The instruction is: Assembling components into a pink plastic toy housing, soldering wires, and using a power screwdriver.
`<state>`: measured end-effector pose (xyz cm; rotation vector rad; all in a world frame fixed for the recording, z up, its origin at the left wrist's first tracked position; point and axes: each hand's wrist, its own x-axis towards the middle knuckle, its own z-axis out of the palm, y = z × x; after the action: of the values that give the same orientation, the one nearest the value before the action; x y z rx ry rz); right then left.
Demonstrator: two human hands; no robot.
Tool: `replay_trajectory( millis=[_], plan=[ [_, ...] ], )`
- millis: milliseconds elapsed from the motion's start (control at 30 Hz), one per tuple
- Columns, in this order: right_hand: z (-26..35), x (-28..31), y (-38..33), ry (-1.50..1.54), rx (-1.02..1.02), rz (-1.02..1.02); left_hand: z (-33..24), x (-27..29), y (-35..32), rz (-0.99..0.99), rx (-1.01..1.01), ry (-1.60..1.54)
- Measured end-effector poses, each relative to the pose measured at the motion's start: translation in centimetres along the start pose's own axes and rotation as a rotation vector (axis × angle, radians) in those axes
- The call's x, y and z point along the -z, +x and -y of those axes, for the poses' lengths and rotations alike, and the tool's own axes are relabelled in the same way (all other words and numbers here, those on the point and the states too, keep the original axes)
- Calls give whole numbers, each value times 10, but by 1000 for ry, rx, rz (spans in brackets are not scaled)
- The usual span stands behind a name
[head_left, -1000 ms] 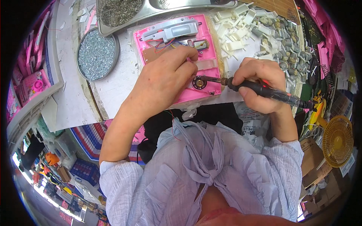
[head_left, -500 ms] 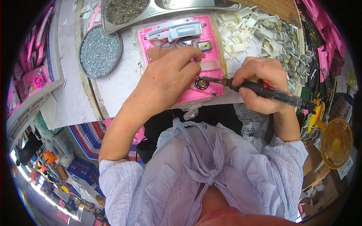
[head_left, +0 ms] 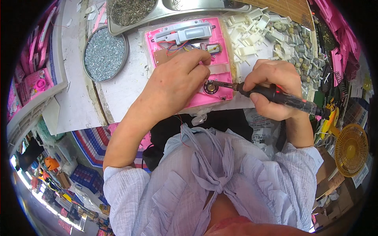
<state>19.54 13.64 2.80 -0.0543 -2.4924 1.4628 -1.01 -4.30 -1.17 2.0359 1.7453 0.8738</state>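
A pink plastic toy housing (head_left: 197,103) lies on the table before me, its inside facing up. In it sit a grey battery box (head_left: 193,34), thin coloured wires, a small motor part (head_left: 214,48) and a round speaker (head_left: 211,87). My right hand (head_left: 275,88) grips a black soldering iron (head_left: 271,94) with a small red light; its metal tip is at the speaker's upper edge. My left hand (head_left: 175,80) rests over the housing, fingers curled in beside the speaker. What those fingertips pinch is hidden. Thin wire (head_left: 182,121) dangles below that hand.
Left of the housing stands a round dish (head_left: 105,55) of small screws. A metal tray (head_left: 157,15) with small metal parts lies behind. White plastic pieces (head_left: 252,37) and grey parts (head_left: 301,53) are heaped to the right. A yellow fan (head_left: 351,150) stands at far right.
Hardly anything differs. The soldering iron's tip stays at the speaker and both hands hold their places, while the view shifts very slightly.
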Motion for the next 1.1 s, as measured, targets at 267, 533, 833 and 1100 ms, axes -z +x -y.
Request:
replay_trajectory(
  millis=[267, 533, 833, 1100],
  plan=[
    [0, -7, 3, 8, 12, -44, -2, 0, 0, -16, 8, -11],
    [5, 15, -7, 4, -86, -29, -1, 0, 1, -19, -1, -14],
    [-2, 28, -39, 205, -1, -311, -4, 4, 1, -3, 12, -28],
    [-5, 18, -43, 223, -31, -399, 0, 2, 4, -78, 84, -185]
  ],
)
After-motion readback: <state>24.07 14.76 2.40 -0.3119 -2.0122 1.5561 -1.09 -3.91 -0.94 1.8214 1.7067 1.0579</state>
